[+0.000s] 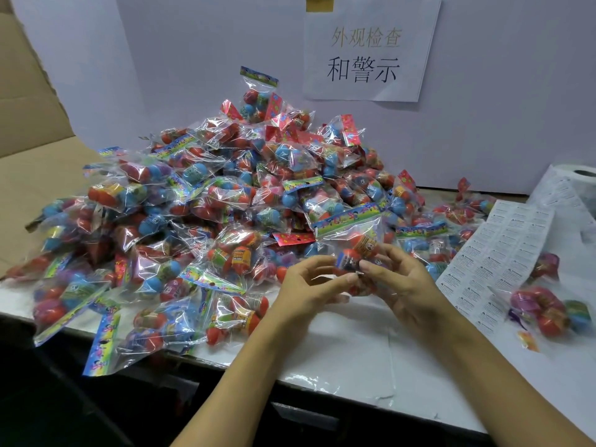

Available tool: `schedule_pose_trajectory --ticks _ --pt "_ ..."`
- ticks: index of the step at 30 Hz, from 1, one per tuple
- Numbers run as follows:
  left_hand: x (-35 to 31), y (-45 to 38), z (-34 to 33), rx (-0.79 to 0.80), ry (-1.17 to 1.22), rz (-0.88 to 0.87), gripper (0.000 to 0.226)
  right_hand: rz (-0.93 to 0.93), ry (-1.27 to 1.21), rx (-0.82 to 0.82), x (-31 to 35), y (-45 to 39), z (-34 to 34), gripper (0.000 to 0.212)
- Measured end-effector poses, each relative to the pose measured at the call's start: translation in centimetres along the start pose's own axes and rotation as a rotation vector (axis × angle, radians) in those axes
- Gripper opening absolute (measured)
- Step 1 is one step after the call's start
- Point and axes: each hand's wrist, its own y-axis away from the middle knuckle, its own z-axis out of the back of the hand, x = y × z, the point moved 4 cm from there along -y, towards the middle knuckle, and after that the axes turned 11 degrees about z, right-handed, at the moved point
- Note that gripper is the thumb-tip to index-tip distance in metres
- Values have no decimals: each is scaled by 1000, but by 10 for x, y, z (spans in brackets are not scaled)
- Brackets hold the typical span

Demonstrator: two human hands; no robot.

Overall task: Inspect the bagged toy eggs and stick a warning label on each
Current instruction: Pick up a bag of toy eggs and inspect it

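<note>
A clear bag of toy eggs [358, 240] with a blue printed header is held upright just above the white table [348, 350]. My left hand [309, 285] and my right hand [400, 279] both pinch its lower part from either side. Behind and to the left lies a big pile of bagged eggs [206, 214]. A strip of white warning labels [496, 262] runs down the table on the right, coming off a label roll [577, 182].
A loose bag of eggs [545, 308] lies on the far right, beside the label strip. A paper sign [367, 50] hangs on the white back wall. Brown cardboard [35, 124] stands at the left. The table's front edge drops to dark space below.
</note>
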Motion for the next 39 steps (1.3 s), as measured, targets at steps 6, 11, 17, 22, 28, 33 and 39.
schedule_pose_trajectory --ticks 6,11,17,22,28,33,39 --pt "-6 0 6 -47 72 -46 25 -66 56 -47 -2 -1 4 47" --pt "-7 -1 10 -95 125 -19 23 -70 63 -59 -4 -1 4 44" --pt "-9 1 7 -97 144 -15 28 -84 47 -63 -3 -1 2 43" --pt "-12 2 6 -135 236 -20 48 -87 85 -71 -2 1 2 53" --pt "-13 2 4 -95 192 -65 26 -80 49 -74 -1 0 5 57" --pt "-17 9 1 -168 -105 -176 31 -111 -42 -137 1 -1 10 35" --pt "-15 10 -3 -136 -205 -288 33 -158 -177 -84 3 -1 5 43"
